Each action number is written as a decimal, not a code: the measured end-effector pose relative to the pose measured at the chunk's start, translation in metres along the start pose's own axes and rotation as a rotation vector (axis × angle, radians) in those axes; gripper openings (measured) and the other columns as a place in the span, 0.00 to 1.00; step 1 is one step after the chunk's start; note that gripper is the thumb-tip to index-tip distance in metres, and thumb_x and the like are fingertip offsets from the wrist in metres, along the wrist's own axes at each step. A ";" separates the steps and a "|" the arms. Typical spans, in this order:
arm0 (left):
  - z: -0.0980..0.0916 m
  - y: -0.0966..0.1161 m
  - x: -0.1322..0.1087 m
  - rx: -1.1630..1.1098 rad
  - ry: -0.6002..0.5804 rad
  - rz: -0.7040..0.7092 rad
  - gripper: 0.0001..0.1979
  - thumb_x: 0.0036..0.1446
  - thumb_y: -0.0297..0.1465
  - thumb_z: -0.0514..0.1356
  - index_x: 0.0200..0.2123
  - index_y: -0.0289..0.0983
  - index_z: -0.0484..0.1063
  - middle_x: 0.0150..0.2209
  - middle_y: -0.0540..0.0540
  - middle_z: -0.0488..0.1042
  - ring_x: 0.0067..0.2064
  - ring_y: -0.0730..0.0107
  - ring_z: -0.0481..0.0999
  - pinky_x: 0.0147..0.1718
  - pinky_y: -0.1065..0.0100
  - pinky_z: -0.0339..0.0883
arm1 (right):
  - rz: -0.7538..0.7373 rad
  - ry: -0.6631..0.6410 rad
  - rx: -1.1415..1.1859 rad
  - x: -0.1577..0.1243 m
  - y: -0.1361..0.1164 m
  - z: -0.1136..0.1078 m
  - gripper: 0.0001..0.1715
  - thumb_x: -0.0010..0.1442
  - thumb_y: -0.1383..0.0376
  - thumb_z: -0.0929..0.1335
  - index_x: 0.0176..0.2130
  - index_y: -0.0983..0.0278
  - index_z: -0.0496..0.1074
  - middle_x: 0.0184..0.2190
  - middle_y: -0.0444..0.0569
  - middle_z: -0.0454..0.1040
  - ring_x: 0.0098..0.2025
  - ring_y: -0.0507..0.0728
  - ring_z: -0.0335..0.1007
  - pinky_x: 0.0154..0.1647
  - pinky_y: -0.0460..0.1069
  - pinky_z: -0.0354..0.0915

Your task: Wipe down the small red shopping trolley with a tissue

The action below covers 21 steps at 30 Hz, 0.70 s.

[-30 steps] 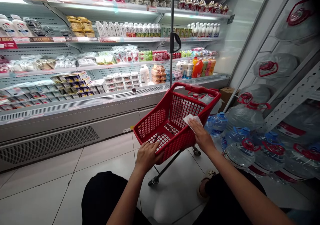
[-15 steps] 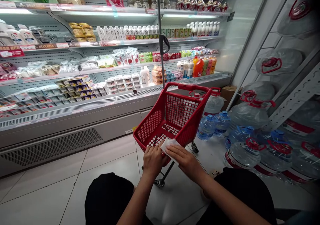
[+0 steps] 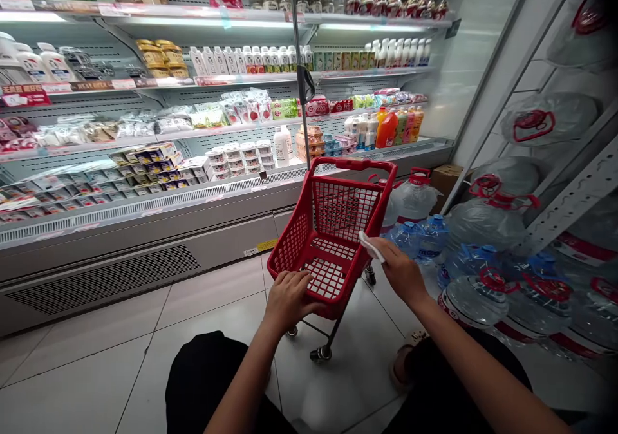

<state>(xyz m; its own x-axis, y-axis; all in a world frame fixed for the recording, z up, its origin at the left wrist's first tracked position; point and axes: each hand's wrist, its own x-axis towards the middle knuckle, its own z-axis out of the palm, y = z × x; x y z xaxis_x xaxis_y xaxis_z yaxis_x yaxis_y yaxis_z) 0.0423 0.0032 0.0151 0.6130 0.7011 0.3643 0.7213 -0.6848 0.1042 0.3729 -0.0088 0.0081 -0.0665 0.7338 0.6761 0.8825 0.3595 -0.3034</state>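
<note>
A small red shopping cart with a lattice basket stands in front of me on its wheels. At its near rim, my left hand is closed over the edge, fingers on the inner side and thumb outside. My right hand pinches a folded white wipe beside the cart's right rim. The wipe's tip is at that rim; whether it presses on it I cannot tell. Nothing lies in the basket, and the tiled floor shows through its bottom.
Behind the cart runs an open refrigerated display case with packaged dairy and drinks on its shelves. Large water bottles crowd the floor at the right, near a metal rack. My knees are on either side below the cart.
My right hand has moved right and slightly up, from the near rim to the right rim, carrying the wipe. My left hand stays on the near rim; the cart has turned slightly.
</note>
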 end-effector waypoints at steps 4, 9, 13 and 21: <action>0.010 0.011 0.001 -0.013 0.033 -0.054 0.28 0.57 0.52 0.70 0.54 0.42 0.74 0.57 0.42 0.79 0.56 0.50 0.78 0.59 0.49 0.65 | 0.079 0.091 -0.013 0.009 -0.006 -0.003 0.22 0.72 0.61 0.61 0.61 0.58 0.71 0.54 0.54 0.78 0.47 0.63 0.78 0.34 0.52 0.74; 0.022 0.033 0.002 -0.043 0.082 -0.079 0.27 0.58 0.52 0.69 0.53 0.42 0.75 0.57 0.41 0.78 0.54 0.52 0.78 0.57 0.50 0.66 | -0.030 0.006 0.020 0.013 -0.010 0.008 0.14 0.69 0.65 0.64 0.48 0.58 0.77 0.49 0.54 0.79 0.55 0.67 0.75 0.51 0.59 0.74; 0.028 0.043 0.003 -0.044 0.102 -0.072 0.26 0.59 0.52 0.69 0.53 0.43 0.75 0.56 0.41 0.79 0.53 0.51 0.78 0.56 0.50 0.66 | -0.022 -0.037 0.206 0.001 -0.003 0.015 0.19 0.72 0.63 0.62 0.57 0.57 0.74 0.59 0.51 0.77 0.64 0.64 0.71 0.63 0.62 0.70; 0.023 0.041 0.003 -0.014 0.100 -0.098 0.26 0.58 0.52 0.69 0.51 0.42 0.75 0.55 0.42 0.79 0.52 0.50 0.78 0.54 0.50 0.68 | -0.065 -0.060 0.187 -0.052 -0.038 0.008 0.26 0.74 0.65 0.61 0.67 0.49 0.68 0.62 0.46 0.75 0.64 0.60 0.72 0.62 0.57 0.73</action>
<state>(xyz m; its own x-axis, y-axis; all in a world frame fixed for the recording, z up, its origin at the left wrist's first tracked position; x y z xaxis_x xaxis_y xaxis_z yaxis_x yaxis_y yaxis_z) 0.0812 -0.0175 -0.0011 0.5043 0.7415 0.4425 0.7707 -0.6176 0.1567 0.3387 -0.0564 -0.0209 -0.1530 0.7365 0.6589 0.7738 0.5039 -0.3837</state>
